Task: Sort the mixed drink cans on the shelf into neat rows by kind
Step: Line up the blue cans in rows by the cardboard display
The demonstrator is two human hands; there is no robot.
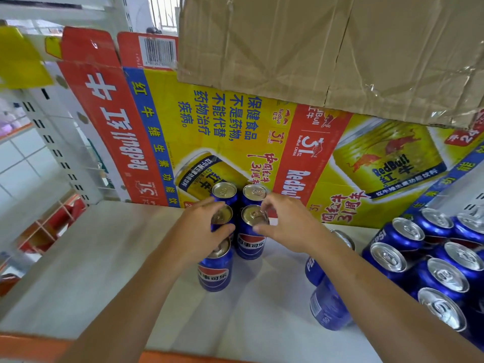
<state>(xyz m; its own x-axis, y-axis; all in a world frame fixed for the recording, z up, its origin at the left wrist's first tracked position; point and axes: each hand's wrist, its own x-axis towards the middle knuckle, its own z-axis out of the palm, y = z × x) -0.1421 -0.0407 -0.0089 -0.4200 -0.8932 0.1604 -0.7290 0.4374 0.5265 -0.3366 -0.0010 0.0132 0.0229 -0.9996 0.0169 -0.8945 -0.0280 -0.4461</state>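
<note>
White shelf board [91, 258] ran under everything; flattened Red Bull carton [235, 132] stood against back, brown cardboard box [327, 48] above. Left hand [201, 229] curled round middle can [222, 216] of left column, thumb on near side, fingers over far rim. Right hand [288, 224] pinched lid rim of front-right can [250, 239], fingers half closed. Both cans blue Pepsi, upright, packed tight in block of five just before carton. Pepsi cluster [432, 271] stood at right, well apart.
</note>
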